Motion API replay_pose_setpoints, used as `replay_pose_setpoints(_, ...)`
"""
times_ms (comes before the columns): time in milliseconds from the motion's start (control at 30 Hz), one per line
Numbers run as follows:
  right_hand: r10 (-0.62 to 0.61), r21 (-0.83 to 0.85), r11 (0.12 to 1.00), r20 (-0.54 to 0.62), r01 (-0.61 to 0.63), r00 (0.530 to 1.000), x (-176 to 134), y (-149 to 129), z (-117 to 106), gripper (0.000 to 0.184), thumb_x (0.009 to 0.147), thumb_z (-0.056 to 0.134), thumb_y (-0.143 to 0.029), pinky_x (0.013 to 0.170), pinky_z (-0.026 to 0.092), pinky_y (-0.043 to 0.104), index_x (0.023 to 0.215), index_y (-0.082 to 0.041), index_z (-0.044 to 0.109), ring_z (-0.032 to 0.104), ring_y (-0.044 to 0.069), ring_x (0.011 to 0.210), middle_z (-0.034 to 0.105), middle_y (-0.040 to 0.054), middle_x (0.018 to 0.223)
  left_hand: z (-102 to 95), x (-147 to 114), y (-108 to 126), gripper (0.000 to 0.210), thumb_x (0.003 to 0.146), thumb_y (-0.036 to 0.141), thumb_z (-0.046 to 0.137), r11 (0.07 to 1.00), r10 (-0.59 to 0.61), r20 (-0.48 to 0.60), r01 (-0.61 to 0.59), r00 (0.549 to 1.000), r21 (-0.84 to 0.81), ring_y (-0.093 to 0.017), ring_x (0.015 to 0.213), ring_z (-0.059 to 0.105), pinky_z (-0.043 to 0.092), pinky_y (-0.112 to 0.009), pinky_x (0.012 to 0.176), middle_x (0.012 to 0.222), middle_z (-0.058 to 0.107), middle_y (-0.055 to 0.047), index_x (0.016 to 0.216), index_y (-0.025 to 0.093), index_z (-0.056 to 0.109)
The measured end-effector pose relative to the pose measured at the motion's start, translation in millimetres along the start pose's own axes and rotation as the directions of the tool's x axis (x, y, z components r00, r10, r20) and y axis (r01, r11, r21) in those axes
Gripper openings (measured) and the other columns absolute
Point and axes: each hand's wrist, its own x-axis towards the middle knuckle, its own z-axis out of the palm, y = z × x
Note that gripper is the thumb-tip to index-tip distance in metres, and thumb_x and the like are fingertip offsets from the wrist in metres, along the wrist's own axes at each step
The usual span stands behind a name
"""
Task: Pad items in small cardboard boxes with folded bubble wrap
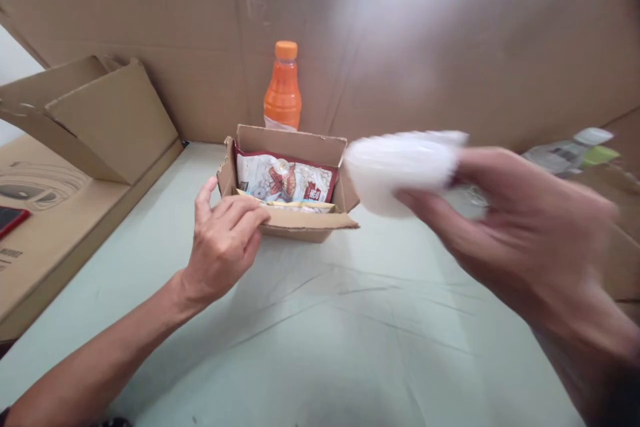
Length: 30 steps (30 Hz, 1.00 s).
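Note:
A small open cardboard box stands in the middle of the table. Inside it is a white and dark red printed food packet, with a yellowish-edged packet in front of it. My left hand grips the box's front left edge, its fingers bent over the flap. To the right of the box, my right hand holds up a white wrapped bundle between thumb and fingers. The bundle is blurred by motion, so its exact kind cannot be made out.
Behind the box stands an orange drink bottle. A clear plastic bottle lies at the right, partly behind my right hand. On the left are a large carton with raised flaps and a red-edged phone-like object. Cardboard walls close off the back.

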Motion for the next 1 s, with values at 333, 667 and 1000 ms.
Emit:
replay_pose_setpoints(333, -0.313, 0.028, 0.885, 0.774, 0.465, 0.550, 99, -58, 152, 0.011, 0.083, 0.065, -0.011, 0.057, 0.030, 0.026, 0.077, -0.019, 0.070, 0.058, 0.013, 0.062, 0.066, -0.0001, 0.067, 1.2, 7, -8, 0.025, 0.089, 0.002, 0.053, 0.997, 0.065, -0.004, -0.065, 0.998, -0.031, -0.020, 0.092, 0.073, 0.032, -0.064, 0.121, 0.092, 0.076, 0.000, 0.099, 0.022, 0.065)
replay_pose_setpoints(667, -0.191, -0.046, 0.975, 0.309, 0.216, 0.932, 72, -19, 62, 0.026, 0.095, 0.064, -0.036, 0.089, 0.051, 0.041, 0.113, -0.020, 0.075, 0.071, 0.026, 0.101, 0.078, 0.0075, 0.112, -11.0, -21, -28, 0.063, 0.087, 0.019, 0.066, 0.938, -0.314, -0.120, 0.288, 0.942, -0.193, -0.030, 0.139, 0.052, 0.037, -0.057, 0.122, 0.144, 0.056, -0.010, 0.146, 0.028, 0.048)
replay_pose_setpoints(1000, 0.232, 0.443, 0.780, 0.453, -0.443, 0.861, -60, 19, 129, 0.060, 0.080, 0.071, -0.054, 0.072, 0.060, 0.038, 0.126, -0.018, 0.058, 0.073, 0.027, 0.097, 0.074, 0.0148, 0.120, 47.3, -41, -34, 0.074, 0.078, 0.027, 0.064, 0.363, -0.683, 0.371, 0.733, 0.630, -0.576, -0.030, 0.132, 0.057, 0.054, -0.051, 0.105, 0.143, 0.057, -0.018, 0.147, 0.017, 0.041)
